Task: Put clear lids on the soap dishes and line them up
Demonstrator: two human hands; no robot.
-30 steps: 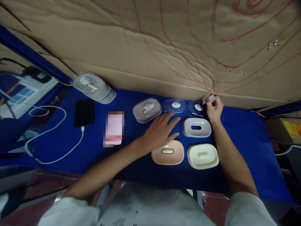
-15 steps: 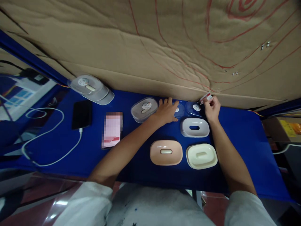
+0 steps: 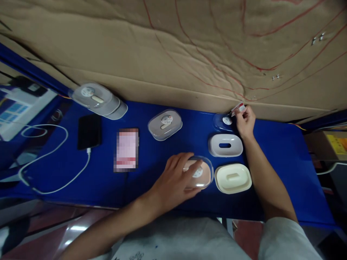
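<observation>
Clear lid (image 3: 198,173) has moved over peach dish (image 3: 206,177) | left grip (image 3: 173,177) clasps lid; right grip (image 3: 245,122) pinches packet (image 3: 238,108) | I judge lidding; next needs alignment.

No lettering can be read with certainty. Round white stickers (image 3: 227,120) are borne by four clear lids: one on the stacked boxes (image 3: 119,110) at left, one on the grey box (image 3: 158,128), one beside the right hand (image 3: 245,121) and one, partly covered, under the left hand (image 3: 177,175). Their print is too small to be made out. A red-and-white label is seen on the packet (image 3: 239,108) pinched at right. The phone screen (image 3: 126,150) is pixelated. A yellow label (image 3: 337,146) is borne by the cardboard box (image 3: 318,142), its characters illegible.
</observation>
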